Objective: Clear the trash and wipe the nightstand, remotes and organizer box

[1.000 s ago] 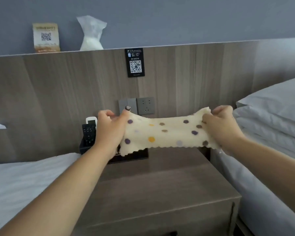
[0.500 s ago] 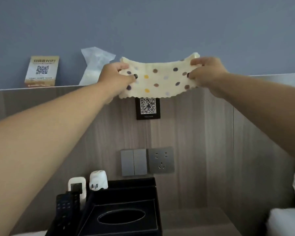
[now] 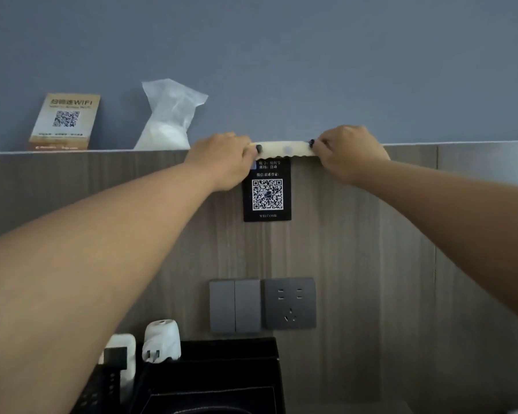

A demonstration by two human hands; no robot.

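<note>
A: What are the fingers doing?

B: The left hand (image 3: 222,159) is pinching the left end of the cream polka-dot cloth (image 3: 284,150), fingers curled over it with a dark-painted nail showing at the cloth's edge. The right hand (image 3: 349,153) is pinching the right end the same way, fingers bunched together over the fabric.

A: And where is the cloth lying?

B: It is stretching between the two hands along the top edge of the wooden headboard panel (image 3: 371,264), sitting on the narrow ledge (image 3: 461,143) where the panel is meeting the blue-grey wall. Its scalloped lower edge is hanging just over the top of a black QR code sign (image 3: 267,194) fixed to the panel.

A: Anything else on that ledge?

B: To the left, a clear plastic bag of white material (image 3: 168,121) is standing just beside the left hand, and further left a tan WIFI card (image 3: 65,121) is leaning against the wall.

A: And lower down?

B: A grey double switch (image 3: 234,306) and a grey wall socket (image 3: 290,303) are sitting side by side on the panel. Beneath them, the black organizer box (image 3: 222,377) is showing at the bottom edge, with a white plug adapter (image 3: 162,343) and a black remote (image 3: 105,383) standing at its left side, partly hidden behind the left forearm.
</note>
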